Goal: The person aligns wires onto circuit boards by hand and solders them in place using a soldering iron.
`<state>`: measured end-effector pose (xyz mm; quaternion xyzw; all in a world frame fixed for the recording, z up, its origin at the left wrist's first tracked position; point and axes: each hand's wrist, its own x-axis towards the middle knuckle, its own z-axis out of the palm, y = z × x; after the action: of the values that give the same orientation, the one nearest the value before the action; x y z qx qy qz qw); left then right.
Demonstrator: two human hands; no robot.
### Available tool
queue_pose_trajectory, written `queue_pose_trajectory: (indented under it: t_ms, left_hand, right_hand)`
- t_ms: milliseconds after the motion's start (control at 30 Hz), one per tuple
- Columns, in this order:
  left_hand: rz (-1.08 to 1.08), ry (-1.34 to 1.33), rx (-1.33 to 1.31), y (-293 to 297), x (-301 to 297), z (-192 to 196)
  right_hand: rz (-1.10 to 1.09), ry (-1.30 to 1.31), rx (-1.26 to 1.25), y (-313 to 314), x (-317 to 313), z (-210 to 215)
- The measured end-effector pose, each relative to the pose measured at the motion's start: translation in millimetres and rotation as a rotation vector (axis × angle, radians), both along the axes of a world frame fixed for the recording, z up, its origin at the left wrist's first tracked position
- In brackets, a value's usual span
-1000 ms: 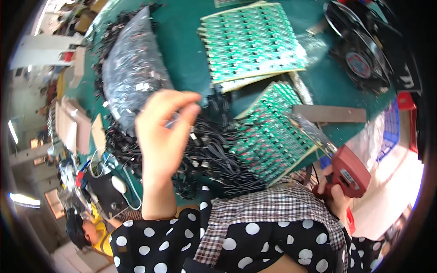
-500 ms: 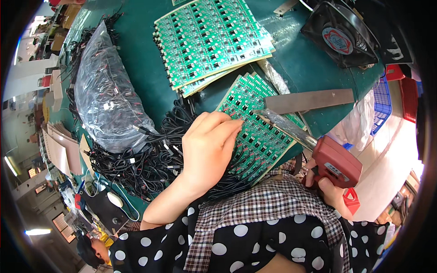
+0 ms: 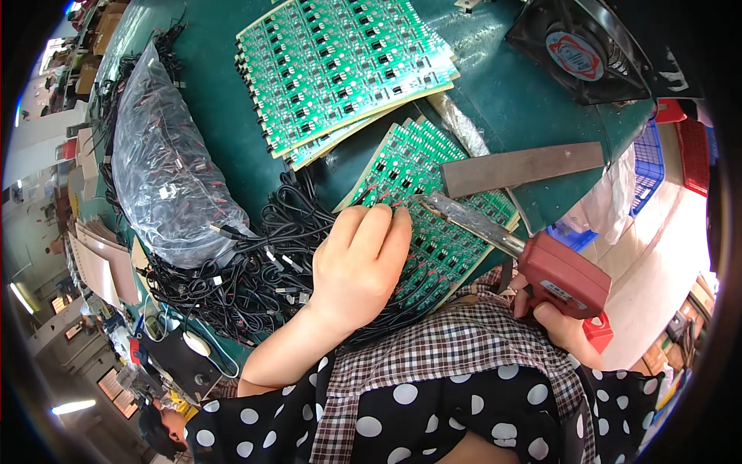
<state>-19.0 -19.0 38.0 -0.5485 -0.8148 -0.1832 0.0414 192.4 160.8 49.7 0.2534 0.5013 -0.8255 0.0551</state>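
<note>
My left hand [image 3: 359, 259] is closed in a pinch over the left part of a green circuit board [image 3: 444, 251]. Thin red wire ends show just past its fingertips, and the pinched cable is mostly hidden under the fingers. My right hand [image 3: 560, 329] grips a reddish-brown soldering gun [image 3: 564, 274]. Its metal barrel [image 3: 475, 224] points left across the board, with the tip close to my left fingertips. Red wire leads stand in the board's nearer rows, and black cables [image 3: 390, 317] run from there under my left wrist.
A larger stack of green circuit boards [image 3: 348, 69] lies farther back. At left are a plastic bag of cables [image 3: 170, 162] and a heap of loose black cables [image 3: 232, 286]. A flat dark bar [image 3: 525, 168] touches the board's far edge. A black fan [image 3: 576, 54] stands back right.
The soldering gun's tip has shifted slightly left and down, nearer my left fingertips. My left hand has turned, its fingers now pointing up over the board. The whole view has shifted a little.
</note>
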Motion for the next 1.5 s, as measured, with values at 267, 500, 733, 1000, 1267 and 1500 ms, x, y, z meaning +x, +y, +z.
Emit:
queue_pose_trajectory:
  t_ms: [267, 500, 733, 1000, 1267, 1500]
  left_hand:
    - [0.064, -0.035, 0.041, 4.2, 5.4, 1.9]
    - [0.064, -0.006, 0.06, 5.0, 5.6, -2.1]
    - [0.019, 0.062, 0.029, 3.0, 3.6, -5.0]
    - [0.029, 0.049, 0.003, 2.4, 4.0, -4.1]
    - [0.091, -0.058, 0.001, 4.6, 9.6, 0.5]
    - [0.143, -0.068, -0.03, 6.4, 11.7, 3.6]
  right_hand:
    - [-0.062, -0.018, 0.089, -6.7, -5.6, 6.4]
    - [-0.045, -0.023, -0.04, -3.5, -3.4, 3.0]
    - [0.01, -0.048, 0.05, -1.5, 7.5, -6.8]
    - [0.056, -0.054, 0.032, 0.5, -0.1, -2.0]
    - [-0.104, 0.07, 0.107, -9.2, 0.9, -2.6]
    - [-0.141, 0.07, 0.161, -12.3, 0.2, 0.9]
